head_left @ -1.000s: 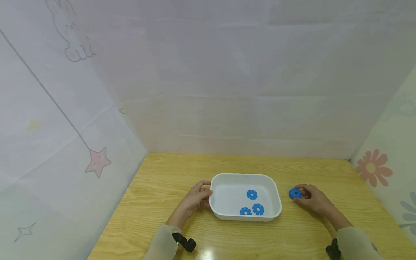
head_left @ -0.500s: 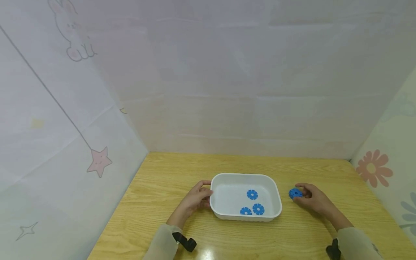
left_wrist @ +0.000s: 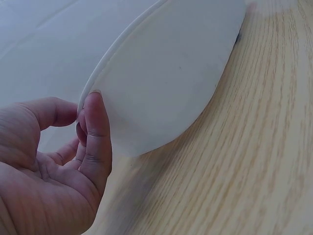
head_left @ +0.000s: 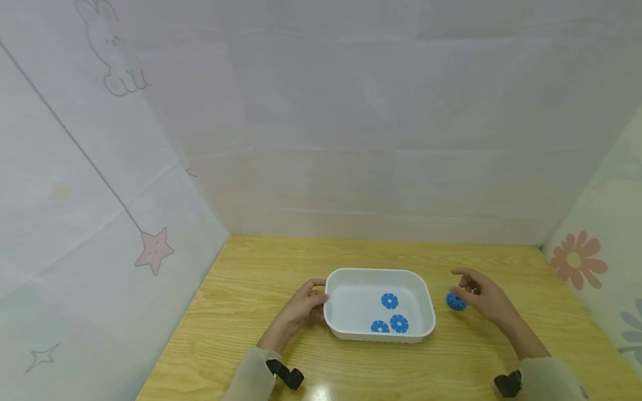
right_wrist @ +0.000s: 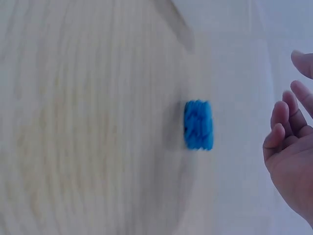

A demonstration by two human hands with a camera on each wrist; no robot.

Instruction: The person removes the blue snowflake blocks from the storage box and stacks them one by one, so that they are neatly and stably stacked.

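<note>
My left hand (head_left: 300, 306) pinches the left rim of a white plastic basin (head_left: 346, 336); in the left wrist view its thumb and fingers close over the rim of the basin (left_wrist: 161, 73). Three flat blue notched discs, like snowflake building discs (head_left: 399, 323), lie inside, toward the right half. Right of the basin, a short stack of such blue discs (head_left: 455, 303) stands on the table. My right hand (head_left: 486, 298) hovers just above and right of it, fingers loosely bent with nothing between them. The right wrist view shows a gap between the stack (right_wrist: 198, 125) and the hand (right_wrist: 293, 147).
Everything rests on a wooden table (head_left: 271, 256). Pale printed cloth (head_left: 321, 139) hangs behind it and along both sides. A black camera strap (head_left: 285, 373) is on the left wrist, another (head_left: 509, 384) on the right.
My right hand has released the stack of blue discs and lifted slightly up and away; the stack stays on the table. The left hand and the basin hold still.
</note>
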